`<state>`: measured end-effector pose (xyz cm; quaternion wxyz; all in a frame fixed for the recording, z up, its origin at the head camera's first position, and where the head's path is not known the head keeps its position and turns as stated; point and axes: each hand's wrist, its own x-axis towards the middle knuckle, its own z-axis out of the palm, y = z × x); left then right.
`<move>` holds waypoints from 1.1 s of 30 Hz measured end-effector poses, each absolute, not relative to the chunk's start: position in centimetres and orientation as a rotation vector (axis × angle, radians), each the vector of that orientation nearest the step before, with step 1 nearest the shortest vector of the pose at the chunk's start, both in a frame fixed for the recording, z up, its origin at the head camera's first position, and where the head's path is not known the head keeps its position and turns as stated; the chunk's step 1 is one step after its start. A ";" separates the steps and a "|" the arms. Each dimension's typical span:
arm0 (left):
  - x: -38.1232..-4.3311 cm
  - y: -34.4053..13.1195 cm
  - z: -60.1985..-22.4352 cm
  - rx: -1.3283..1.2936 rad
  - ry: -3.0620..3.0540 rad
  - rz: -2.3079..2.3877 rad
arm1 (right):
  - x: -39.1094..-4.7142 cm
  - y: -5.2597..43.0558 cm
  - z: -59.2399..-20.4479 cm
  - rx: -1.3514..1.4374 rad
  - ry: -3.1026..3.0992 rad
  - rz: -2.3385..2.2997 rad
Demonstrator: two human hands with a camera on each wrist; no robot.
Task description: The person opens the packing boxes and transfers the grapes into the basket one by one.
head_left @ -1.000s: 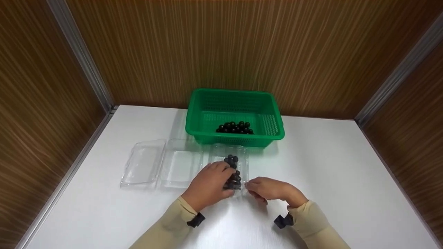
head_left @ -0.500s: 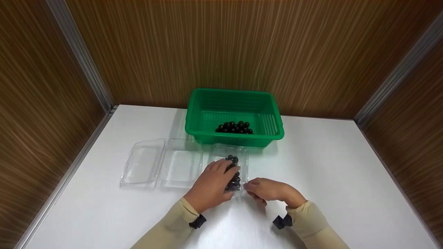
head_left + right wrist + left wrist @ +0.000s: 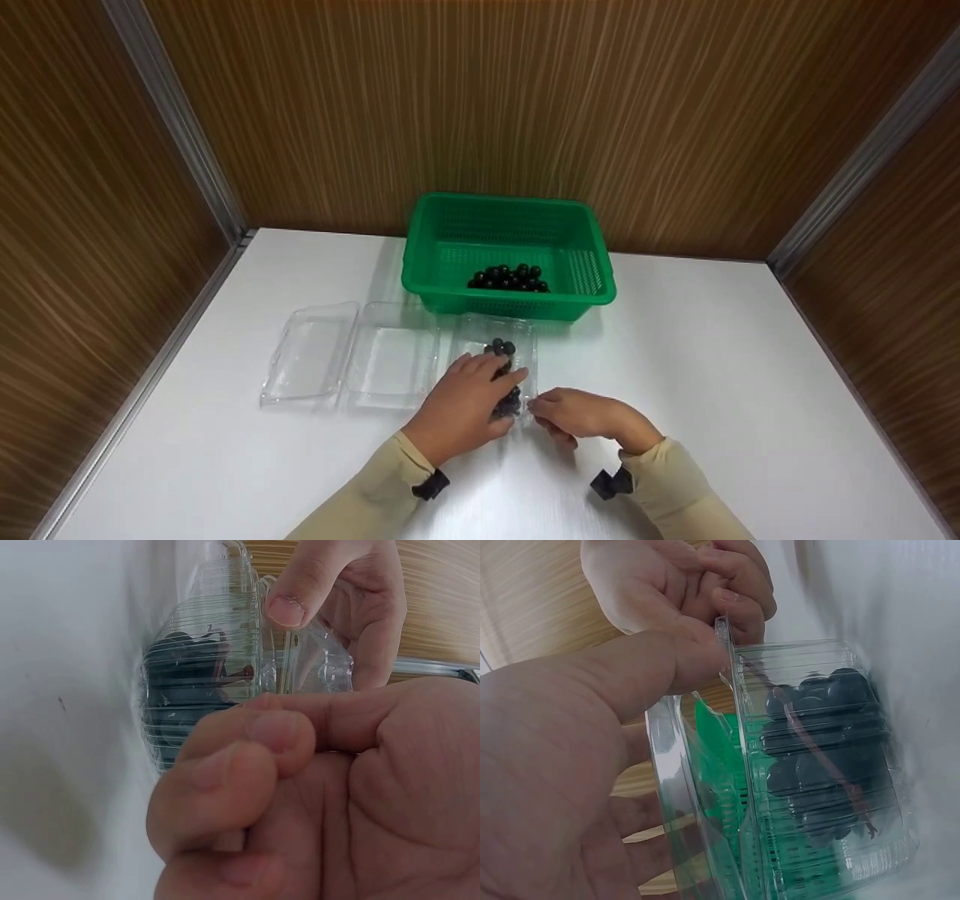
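A clear plastic clamshell box [image 3: 529, 360] with a bunch of dark grapes [image 3: 829, 742] inside lies on the table. My left hand [image 3: 461, 409] lies over the box with spread, fairly straight fingers, covering part of the grapes. In the left wrist view, its thumb [image 3: 660, 667] touches the rim, and its other fingers show through the lid [image 3: 671, 765]. At the near right corner, my right hand [image 3: 585, 412] pinches the box's edge, its other fingers curled under the palm. The grapes' stem shows through the ribbed wall in the left wrist view.
Behind the box stands a green basket [image 3: 510, 296] with more dark grapes [image 3: 508, 277] in it. To the left lies another clear clamshell box [image 3: 394, 364], opened flat, its lid [image 3: 307, 356] beside it. Wood-grained panels [image 3: 480, 97] enclose the white table [image 3: 712, 360].
My left hand has shifted slightly to the right and toward me over the box, and its fingers are spread further. My right hand stays at the same corner.
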<state>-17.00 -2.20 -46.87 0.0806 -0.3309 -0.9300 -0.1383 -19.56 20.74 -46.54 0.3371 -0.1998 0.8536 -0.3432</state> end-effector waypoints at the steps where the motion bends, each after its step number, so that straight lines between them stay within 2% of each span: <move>1: -17.0 -2.2 -46.8 -0.989 -2.782 -0.422 | -19.6 20.7 -46.5 -0.518 2.227 -0.891; 33: -17.2 -3.0 -46.1 -0.978 -2.746 -0.662 | -19.4 20.8 -46.6 -0.520 2.189 -0.917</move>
